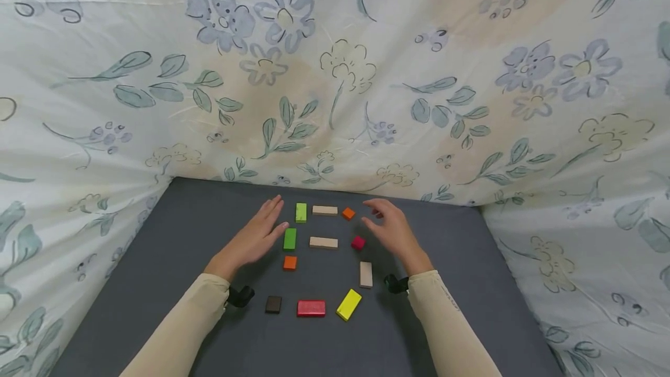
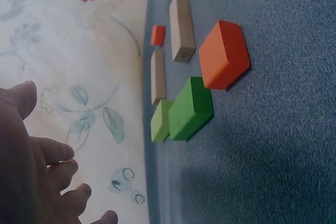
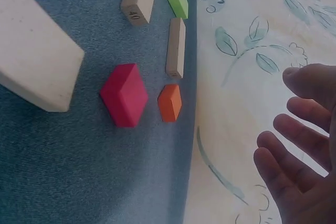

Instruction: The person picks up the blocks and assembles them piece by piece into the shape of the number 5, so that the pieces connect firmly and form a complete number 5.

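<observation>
On the grey felt-covered table (image 1: pixel 460 307), small painted wooden blocks lie in a loose ring between the two hands. The left hand (image 1: pixel 255 236) hovers at nine o'clock of the ring, fingers straight and spread, nearest the dark green rectangular block (image 1: pixel 289 238), whose long axis runs toward twelve. The right hand (image 1: pixel 394 230) hovers at three o'clock, fingers relaxed, holding nothing, just beside the small crimson cube (image 1: pixel 358 242).

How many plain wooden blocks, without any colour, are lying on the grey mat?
3. One far plain block lies between the light green and small orange blocks, one middle plain block below it, and one upright plain block near the right hand. None seems hidden.
</observation>
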`<move>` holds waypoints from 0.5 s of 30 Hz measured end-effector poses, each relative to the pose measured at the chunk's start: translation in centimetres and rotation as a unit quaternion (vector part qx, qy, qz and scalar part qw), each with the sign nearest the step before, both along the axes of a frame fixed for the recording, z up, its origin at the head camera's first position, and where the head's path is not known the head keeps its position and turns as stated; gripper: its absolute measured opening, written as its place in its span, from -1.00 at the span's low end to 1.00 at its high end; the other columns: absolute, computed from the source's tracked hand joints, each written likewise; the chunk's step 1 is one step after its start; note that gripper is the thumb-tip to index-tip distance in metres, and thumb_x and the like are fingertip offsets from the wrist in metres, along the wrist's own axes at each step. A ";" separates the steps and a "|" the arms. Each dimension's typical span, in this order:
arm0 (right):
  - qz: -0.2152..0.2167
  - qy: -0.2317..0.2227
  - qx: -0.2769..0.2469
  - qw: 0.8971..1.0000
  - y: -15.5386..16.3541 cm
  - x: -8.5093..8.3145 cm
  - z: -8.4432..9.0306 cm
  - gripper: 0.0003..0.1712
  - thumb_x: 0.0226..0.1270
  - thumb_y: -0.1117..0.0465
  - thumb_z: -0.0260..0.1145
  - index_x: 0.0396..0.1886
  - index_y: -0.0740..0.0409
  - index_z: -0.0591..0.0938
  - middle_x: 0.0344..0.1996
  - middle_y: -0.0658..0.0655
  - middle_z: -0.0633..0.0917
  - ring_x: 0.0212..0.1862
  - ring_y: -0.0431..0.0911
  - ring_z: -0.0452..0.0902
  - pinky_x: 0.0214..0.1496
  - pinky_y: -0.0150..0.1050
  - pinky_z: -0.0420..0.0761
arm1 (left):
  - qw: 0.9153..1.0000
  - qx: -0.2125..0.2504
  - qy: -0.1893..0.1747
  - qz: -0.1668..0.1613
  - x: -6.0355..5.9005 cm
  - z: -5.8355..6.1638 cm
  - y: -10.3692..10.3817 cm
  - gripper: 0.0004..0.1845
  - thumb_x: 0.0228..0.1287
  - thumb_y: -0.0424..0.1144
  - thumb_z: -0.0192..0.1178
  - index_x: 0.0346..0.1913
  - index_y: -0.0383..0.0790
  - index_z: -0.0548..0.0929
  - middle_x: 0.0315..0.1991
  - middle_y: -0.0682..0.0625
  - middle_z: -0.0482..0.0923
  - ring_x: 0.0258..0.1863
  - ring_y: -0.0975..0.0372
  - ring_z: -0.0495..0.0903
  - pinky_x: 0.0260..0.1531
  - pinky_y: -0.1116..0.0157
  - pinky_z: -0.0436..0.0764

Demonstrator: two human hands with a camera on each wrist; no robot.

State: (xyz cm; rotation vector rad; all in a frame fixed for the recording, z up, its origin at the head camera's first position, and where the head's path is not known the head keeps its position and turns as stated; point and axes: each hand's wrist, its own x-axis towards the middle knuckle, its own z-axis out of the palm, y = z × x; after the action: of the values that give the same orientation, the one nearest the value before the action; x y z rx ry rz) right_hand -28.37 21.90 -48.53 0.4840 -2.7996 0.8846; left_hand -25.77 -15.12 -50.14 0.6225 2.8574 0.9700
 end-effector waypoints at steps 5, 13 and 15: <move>0.009 -0.013 0.009 1.000 -0.2 -1.2 -0.2 -0.48 0.49 0.19 0.54 0.39 0.09 0.69 0.21 0.14 0.69 0.07 0.09 0.67 0.16 0.09 0.70 | 1.000 0.013 -0.007 -0.005 -0.5 -0.3 0.4 -0.22 0.82 0.06 -0.09 0.76 -0.33 -0.05 0.78 -0.20 -0.20 0.73 -0.16 -0.24 0.59 -0.31 -0.03; 0.002 -0.036 0.023 0.999 -0.2 -2.5 -0.8 -0.46 0.50 0.14 0.54 0.42 0.06 0.67 0.21 0.12 0.69 0.07 0.06 0.67 0.15 0.08 0.70 | 0.999 0.024 -0.019 -0.014 -0.8 -0.2 0.9 -0.27 0.84 0.02 -0.15 0.77 -0.30 -0.05 0.78 -0.17 -0.21 0.74 -0.14 -0.22 0.61 -0.26 -0.04; 0.005 -0.039 0.024 0.999 -0.2 -2.8 -0.9 -0.45 0.50 0.14 0.54 0.42 0.08 0.67 0.22 0.14 0.69 0.07 0.07 0.67 0.15 0.10 0.70 | 0.999 0.016 -0.022 -0.016 -0.8 -0.2 1.1 -0.26 0.83 0.02 -0.15 0.77 -0.31 -0.05 0.78 -0.19 -0.19 0.73 -0.16 -0.19 0.61 -0.26 -0.03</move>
State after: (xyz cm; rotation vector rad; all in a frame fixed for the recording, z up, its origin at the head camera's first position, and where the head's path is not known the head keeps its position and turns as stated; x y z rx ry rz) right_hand -31.13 21.67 -49.41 0.4815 -2.8971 0.8592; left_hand -26.53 -14.05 -50.31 0.6392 2.7891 1.0149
